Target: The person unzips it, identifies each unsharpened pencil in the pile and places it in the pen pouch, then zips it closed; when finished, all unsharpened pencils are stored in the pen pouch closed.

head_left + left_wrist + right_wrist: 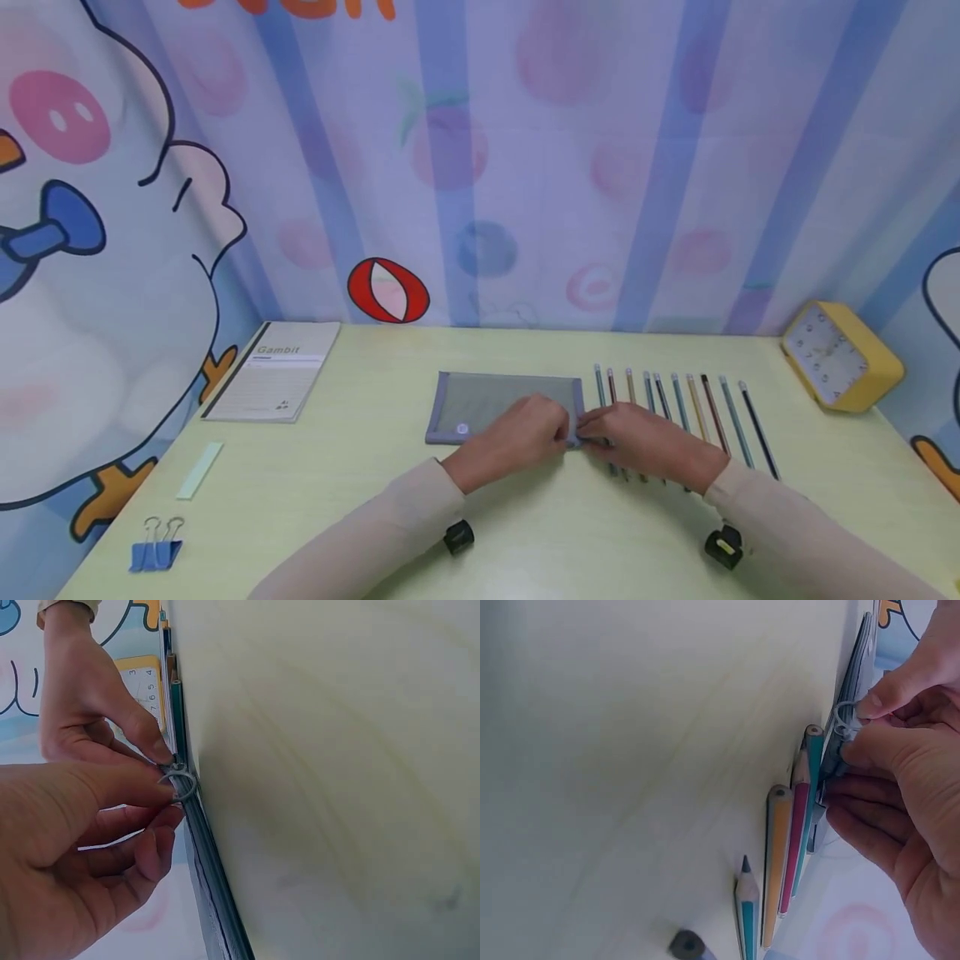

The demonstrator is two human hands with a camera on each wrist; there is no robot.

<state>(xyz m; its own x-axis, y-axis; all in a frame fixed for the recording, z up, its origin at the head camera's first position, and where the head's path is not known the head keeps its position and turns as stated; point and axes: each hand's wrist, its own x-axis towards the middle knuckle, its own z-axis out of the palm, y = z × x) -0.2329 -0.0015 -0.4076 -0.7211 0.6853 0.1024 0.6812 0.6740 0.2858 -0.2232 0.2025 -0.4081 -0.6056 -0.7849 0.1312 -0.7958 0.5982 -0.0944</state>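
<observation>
A grey mesh zip pouch [487, 398] with purplish edging lies flat at the middle of the table. My left hand [525, 435] is at its near right corner, thumb and fingers pinching at a small ring pull [194, 784] on the zipped edge. Right beside it, my right hand [637, 437] pinches the corner end of the pouch. In the right wrist view, the fingertips of both hands nearly meet around the ring. Several pencils [697, 407] lie in a row just right of the pouch, partly hidden under my right hand and forearm.
A yellow clock [873, 358] stands at the back right. On the left are a notebook [273, 371], a pale green strip [200, 471] and a blue binder clip [156, 555]. A patterned curtain [525, 167] hangs behind the table.
</observation>
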